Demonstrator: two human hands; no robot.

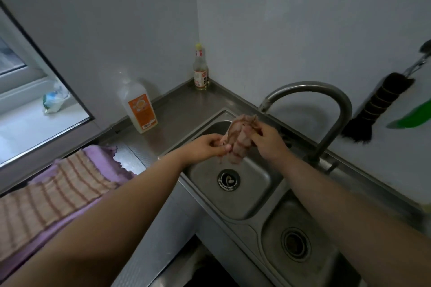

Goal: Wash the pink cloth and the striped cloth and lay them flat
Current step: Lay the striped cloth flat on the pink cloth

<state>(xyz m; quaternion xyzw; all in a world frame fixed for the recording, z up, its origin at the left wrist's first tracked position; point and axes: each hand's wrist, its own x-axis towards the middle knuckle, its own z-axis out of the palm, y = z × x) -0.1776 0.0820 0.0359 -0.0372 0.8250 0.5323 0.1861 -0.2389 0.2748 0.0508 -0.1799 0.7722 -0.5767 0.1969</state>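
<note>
A wet, bunched striped cloth [240, 139] hangs over the left sink basin [254, 193], just under the faucet spout. My left hand [210, 146] pinches its lower left edge. My right hand [265, 139] grips its upper right part. On the counter at the left, another striped cloth [46, 195] lies flat on top of a pink-purple cloth [102, 158].
A curved steel faucet [326, 109] stands behind the basins; no water is seen running. A second basin [300, 240] lies at the lower right. A white detergent bottle [140, 107] and a sauce bottle [200, 70] stand on the counter. A black brush [377, 107] hangs on the wall.
</note>
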